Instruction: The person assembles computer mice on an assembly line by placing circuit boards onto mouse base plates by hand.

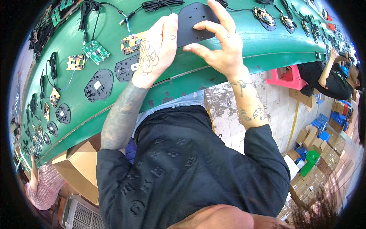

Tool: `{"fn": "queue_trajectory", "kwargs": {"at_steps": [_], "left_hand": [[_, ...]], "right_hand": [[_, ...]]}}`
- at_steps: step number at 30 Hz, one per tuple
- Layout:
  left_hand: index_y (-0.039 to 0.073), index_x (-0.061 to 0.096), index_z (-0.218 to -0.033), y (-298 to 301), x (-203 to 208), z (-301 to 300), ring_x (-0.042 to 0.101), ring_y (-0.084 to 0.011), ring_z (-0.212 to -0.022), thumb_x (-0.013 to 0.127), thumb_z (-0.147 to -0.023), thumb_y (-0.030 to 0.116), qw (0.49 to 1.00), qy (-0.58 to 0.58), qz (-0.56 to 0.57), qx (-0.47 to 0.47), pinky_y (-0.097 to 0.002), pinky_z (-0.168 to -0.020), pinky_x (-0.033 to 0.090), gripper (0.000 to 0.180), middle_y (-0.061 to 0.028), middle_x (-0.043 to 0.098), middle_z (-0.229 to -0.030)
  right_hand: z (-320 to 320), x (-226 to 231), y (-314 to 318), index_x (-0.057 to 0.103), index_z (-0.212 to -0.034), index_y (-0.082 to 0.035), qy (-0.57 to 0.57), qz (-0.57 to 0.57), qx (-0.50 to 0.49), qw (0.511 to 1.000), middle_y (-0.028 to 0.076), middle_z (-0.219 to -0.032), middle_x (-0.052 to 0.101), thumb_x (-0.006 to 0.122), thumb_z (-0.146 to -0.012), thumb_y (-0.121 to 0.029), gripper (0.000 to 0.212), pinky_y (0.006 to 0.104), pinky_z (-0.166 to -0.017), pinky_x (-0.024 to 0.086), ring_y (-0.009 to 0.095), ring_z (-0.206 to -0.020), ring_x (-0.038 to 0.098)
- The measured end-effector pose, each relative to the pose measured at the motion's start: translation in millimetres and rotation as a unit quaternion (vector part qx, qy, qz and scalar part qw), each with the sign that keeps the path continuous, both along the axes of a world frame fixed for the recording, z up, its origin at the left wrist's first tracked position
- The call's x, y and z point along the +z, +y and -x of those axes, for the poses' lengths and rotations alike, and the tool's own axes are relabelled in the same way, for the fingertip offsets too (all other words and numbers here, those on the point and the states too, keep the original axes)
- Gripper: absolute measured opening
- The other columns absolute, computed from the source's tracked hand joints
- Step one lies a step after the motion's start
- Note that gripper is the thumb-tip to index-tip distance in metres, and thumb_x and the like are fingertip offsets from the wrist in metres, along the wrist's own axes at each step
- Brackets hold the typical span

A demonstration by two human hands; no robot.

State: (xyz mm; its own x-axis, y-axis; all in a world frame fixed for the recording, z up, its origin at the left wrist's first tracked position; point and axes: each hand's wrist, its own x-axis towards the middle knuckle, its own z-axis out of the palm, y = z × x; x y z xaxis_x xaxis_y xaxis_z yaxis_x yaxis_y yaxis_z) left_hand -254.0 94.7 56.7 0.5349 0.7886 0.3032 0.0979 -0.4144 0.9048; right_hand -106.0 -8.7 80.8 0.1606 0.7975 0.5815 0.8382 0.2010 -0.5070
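Head view, looking down over the person's black shirt [183,168] to a long green worktop [251,49] that curves across the far side of the scene. Both hands meet at a flat black plastic plate [194,21] pierced with small holes, which lies at the far middle of the worktop. Left hand [156,49]: fingers together and extended, thumb edge pressed against the plate's left margin. Right hand [219,42]: fingers spread apart, fingertips resting on the plate's upper face and near edge; neither hand is clamped around it.

Worktop, left part: a green circuit board [95,51], a tan board with wires [131,42], a smaller tan board [75,62], and two further black plates [99,84] [126,68] lie just left of the left hand; more plates and boards continue in a row toward the far left. Coiled black cables [156,4] lie along the far edge. Worktop, right part: a line of partly assembled black units [265,17] runs off to the right.

Room: pale worn floor [225,110] between the worktop and the person; a pink plastic stool [288,76] stands beside the worktop at right, near a second person in black [331,82] whose arm reaches to the worktop. Stacked cardboard boxes [320,168] with blue and green packs fill the right side. An open cardboard box [80,164] sits at the near left, beside a third person in a pink patterned top [44,189].
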Motion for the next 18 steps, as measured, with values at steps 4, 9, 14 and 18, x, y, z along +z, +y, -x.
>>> {"fn": "queue_trajectory", "kwargs": {"at_steps": [4,9,14,18], "left_hand": [[0.001,0.062,-0.089,6.7,-0.3,3.6,0.053,-0.0181,-0.059,0.047,-0.103,0.033,0.998,0.042,0.04,-0.019,-0.0336,-0.059,0.043,0.038,-0.0097,0.056,-0.065],[0.002,0.062,-0.087,11.6,4.2,7.3,0.053,-0.0192,-0.059,0.047,-0.103,0.034,0.996,0.074,0.035,-0.021,-0.0341,-0.059,0.043,0.039,-0.01,0.056,-0.064],[0.003,0.063,-0.091,9.2,3.7,10.5,0.056,-0.0217,-0.059,0.047,-0.103,0.033,0.996,0.085,-0.009,-0.029,-0.0351,-0.06,0.045,0.036,-0.0106,0.057,-0.065],[0.004,0.063,-0.092,9.1,3.8,13.0,0.058,-0.0229,-0.063,0.047,-0.102,0.033,0.994,0.1,0.02,-0.033,-0.0365,-0.061,0.045,0.035,-0.0114,0.059,-0.069]], "right_hand": [[-18.7,9.5,-1.0,0.067,-0.1,-0.003,0.05,-0.005,0.006,0.999,0.022,-0.119,0.064,0.08,-0.074,-0.008,0.029,0.0356,-0.085,0.054,0.033,-0.103,0.066],[-27.3,29.4,13.4,0.066,-0.105,-0.004,-0.081,0.022,0.063,0.995,0.014,-0.105,0.07,0.071,-0.084,-0.004,0.022,0.0323,-0.076,0.056,0.024,-0.092,0.069],[-25.8,30.4,22.7,0.071,-0.09,-0.013,-0.123,0.092,0.101,0.983,0.002,-0.117,0.068,0.076,-0.079,-0.015,0.012,0.0325,-0.081,0.054,0.022,-0.098,0.067],[-28.8,36.0,26.3,0.068,-0.085,-0.012,-0.17,0.117,0.137,0.969,0.001,-0.116,0.067,0.073,-0.081,-0.015,0.007,0.0333,-0.079,0.054,0.023,-0.093,0.067]]}}
